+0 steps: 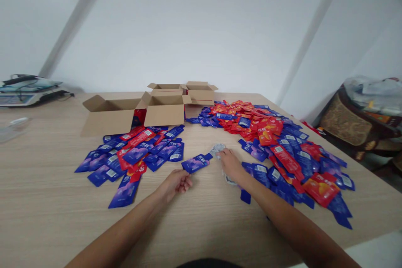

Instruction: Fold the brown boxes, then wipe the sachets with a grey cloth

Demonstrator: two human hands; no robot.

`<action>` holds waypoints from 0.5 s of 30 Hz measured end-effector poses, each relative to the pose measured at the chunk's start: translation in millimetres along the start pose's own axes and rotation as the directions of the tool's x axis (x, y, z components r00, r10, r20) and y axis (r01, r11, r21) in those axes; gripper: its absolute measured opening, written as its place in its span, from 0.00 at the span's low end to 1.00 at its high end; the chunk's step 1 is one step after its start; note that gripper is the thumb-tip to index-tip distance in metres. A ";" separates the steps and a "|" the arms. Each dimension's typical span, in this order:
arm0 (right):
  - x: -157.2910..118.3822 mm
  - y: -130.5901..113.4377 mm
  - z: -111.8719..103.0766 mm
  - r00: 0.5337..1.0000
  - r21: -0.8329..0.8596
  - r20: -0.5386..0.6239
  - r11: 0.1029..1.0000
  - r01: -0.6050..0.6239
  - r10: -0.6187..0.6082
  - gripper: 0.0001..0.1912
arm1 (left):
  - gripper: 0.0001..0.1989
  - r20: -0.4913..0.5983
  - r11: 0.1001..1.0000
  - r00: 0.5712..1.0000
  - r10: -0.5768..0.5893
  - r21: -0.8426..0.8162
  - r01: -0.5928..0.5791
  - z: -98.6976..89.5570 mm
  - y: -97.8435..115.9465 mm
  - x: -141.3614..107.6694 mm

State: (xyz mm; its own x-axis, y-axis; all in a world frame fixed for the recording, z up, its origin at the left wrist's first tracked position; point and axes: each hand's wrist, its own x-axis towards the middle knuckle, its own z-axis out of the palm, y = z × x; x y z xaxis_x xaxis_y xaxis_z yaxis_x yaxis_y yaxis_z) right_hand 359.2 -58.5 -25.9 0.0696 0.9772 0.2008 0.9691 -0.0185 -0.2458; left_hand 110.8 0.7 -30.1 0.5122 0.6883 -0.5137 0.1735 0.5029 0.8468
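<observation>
My left hand pinches a blue-and-purple pouch by its near left corner, holding it over the table with its printed face up. My right hand is pressed on a crumpled grey-white cloth just right of the pouch; more of the cloth shows below the hand, and the rest is hidden. To the left lies a loose heap of blue and red pouches. A larger spread of red pouches and blue pouches covers the right side, partly under my right forearm.
Open cardboard boxes stand behind the left heap: one at left, one in the middle, others farther back. A flat device with cables sits at the far left. A brown patterned chair holds plastic bags beyond the table's right edge.
</observation>
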 end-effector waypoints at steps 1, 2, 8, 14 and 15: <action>3.5 -2.8 -5.5 0.999 0.026 -0.042 1.000 -0.016 0.017 0.23 | 0.10 -0.003 1.000 1.000 -0.023 -0.012 0.023 0.7 2.4 0.0; 6.7 -8.2 -11.2 0.995 0.053 -0.092 0.998 -0.022 0.027 0.23 | 0.11 -0.004 0.999 0.999 -0.044 -0.022 0.044 1.8 4.7 0.5; 13.1 -75.5 2.7 0.958 0.115 -0.129 0.956 0.271 -0.256 0.25 | 0.14 -0.041 0.998 0.997 0.065 0.017 -0.065 11.2 8.7 12.8; 18.5 -62.9 47.0 0.974 0.096 0.002 0.969 0.226 -0.227 0.29 | 0.13 -0.058 0.972 0.982 0.182 0.163 -0.171 9.7 5.9 10.6; 23.2 -47.9 44.6 0.985 0.109 -0.010 0.979 0.171 -0.171 0.29 | 0.13 -0.058 0.940 0.967 0.246 0.258 -0.224 7.1 8.0 6.2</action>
State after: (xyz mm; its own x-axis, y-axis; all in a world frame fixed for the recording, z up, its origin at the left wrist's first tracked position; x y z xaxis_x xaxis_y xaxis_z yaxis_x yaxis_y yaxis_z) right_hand 303.9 -25.5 -51.7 -0.0949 0.9638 0.2491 0.9351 0.1721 -0.3097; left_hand 121.3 5.3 -25.5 0.4898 0.8199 -0.2964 0.2656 0.1835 0.9465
